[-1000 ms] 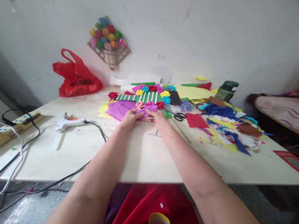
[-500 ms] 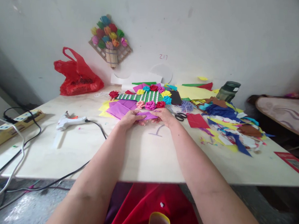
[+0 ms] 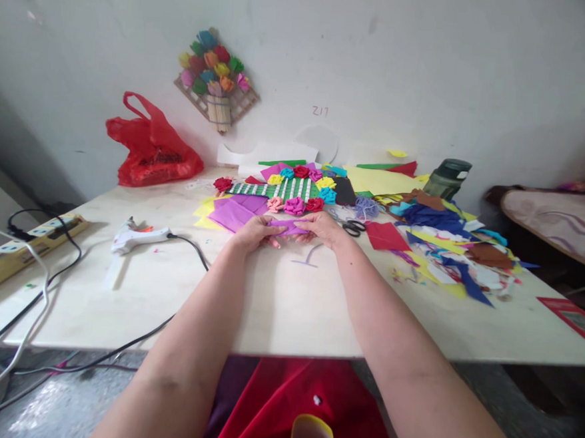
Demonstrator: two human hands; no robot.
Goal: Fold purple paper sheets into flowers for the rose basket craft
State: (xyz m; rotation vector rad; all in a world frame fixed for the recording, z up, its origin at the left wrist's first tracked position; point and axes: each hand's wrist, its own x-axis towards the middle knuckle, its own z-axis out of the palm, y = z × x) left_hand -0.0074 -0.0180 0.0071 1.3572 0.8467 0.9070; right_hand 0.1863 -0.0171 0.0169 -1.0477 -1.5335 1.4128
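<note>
Between both hands is a folded piece of purple paper (image 3: 284,227), held a little above the table. My left hand (image 3: 257,234) pinches its left end, and my right hand (image 3: 322,228) pinches the right end with thumb on top. Just behind my fingers lies a green and white striped panel (image 3: 294,189) bordered by several paper roses, among them a magenta rose (image 3: 294,206) and a red rose (image 3: 315,204). More purple sheets (image 3: 230,213) lie left of my left hand, over yellow paper (image 3: 203,213). Black-handled scissors (image 3: 354,228) rest right of my right hand.
A white hot glue gun (image 3: 138,236) with a black cord lies at the left, near a power strip (image 3: 45,235). A red plastic bag (image 3: 152,146) sits at the back left. Paper scraps (image 3: 451,237), red paper (image 3: 386,236) and a dark green bottle (image 3: 446,179) occupy the right.
Almost nothing differs. My right hand's fingers have shifted very slightly on the purple paper; both hands keep their hold in the same place.
</note>
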